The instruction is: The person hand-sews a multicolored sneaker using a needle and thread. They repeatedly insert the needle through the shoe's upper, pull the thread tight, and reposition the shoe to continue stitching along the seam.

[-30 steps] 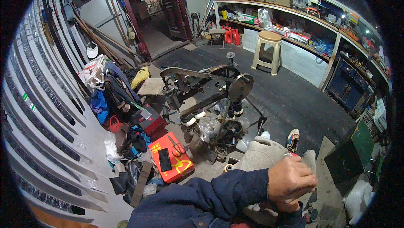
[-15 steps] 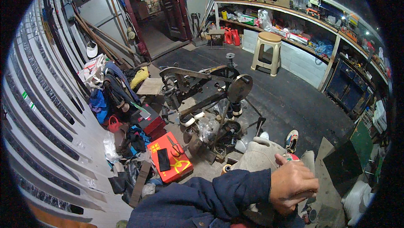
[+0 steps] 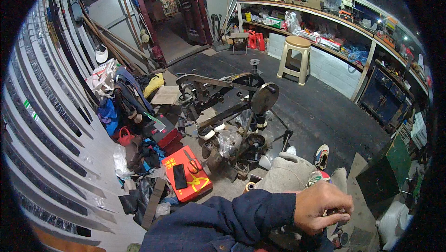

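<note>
My left hand [image 3: 321,208] is at the lower right, its dark blue sleeve [image 3: 251,212] crossing from the lower left. Its fingers are curled in and the thumb is pressed toward them; whatever they hold, if anything, is hidden. Part of a second dark sleeve [image 3: 318,242] shows below it, but my right hand does not show. Just beyond my left hand lie a grey cloth [image 3: 288,173] and a multicoloured sneaker [image 3: 318,176], with another sneaker [image 3: 321,155] farther off. A spool of thread [image 3: 250,186] sits left of the cloth.
An iron hand-cranked sewing machine [image 3: 223,84] stands ahead. To the left, a red box [image 3: 197,188] bears a black phone [image 3: 180,176] and orange-handled scissors [image 3: 192,162], beside heaped bags and cloths. A beige stool [image 3: 295,59] stands before shelves [image 3: 325,12]; a green board [image 3: 399,156] leans right.
My left hand has turned and its raised digit has come down, the fingers now curled in. More of the nearer sneaker shows. The other things have stayed in place.
</note>
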Action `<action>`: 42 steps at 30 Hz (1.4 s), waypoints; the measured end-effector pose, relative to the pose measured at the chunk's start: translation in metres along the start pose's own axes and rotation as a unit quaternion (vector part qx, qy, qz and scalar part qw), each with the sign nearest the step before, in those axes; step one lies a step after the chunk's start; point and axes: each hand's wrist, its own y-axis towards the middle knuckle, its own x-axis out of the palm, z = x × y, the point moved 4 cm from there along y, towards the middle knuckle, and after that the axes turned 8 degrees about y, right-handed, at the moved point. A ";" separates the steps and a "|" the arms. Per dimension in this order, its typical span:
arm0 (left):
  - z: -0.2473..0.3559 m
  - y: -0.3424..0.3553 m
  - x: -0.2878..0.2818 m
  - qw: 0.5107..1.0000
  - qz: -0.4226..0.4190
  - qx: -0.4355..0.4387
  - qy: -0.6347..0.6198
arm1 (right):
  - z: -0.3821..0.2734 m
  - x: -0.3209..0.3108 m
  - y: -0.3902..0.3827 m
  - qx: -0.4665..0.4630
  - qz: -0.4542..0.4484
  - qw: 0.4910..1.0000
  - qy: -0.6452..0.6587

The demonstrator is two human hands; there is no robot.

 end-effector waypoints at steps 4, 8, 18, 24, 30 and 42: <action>-0.002 0.000 -0.002 0.999 0.022 0.019 0.045 | 0.001 -0.004 -0.002 0.003 0.006 1.000 -0.003; -0.003 0.000 -0.004 0.996 0.048 0.026 0.068 | 0.003 -0.007 -0.006 0.007 0.009 1.000 -0.004; -0.005 -0.002 0.003 0.999 0.023 0.009 0.042 | -0.003 0.000 -0.005 0.001 0.006 0.999 0.035; -0.008 -0.004 0.004 0.999 0.008 -0.006 0.047 | -0.010 0.002 -0.006 -0.001 0.014 0.998 0.069; -0.009 -0.001 0.002 0.997 0.042 0.017 0.057 | -0.013 -0.006 -0.017 0.005 0.035 0.996 0.079; -0.012 0.000 0.007 0.996 0.014 0.015 0.082 | -0.013 -0.019 -0.028 0.016 0.061 0.994 0.094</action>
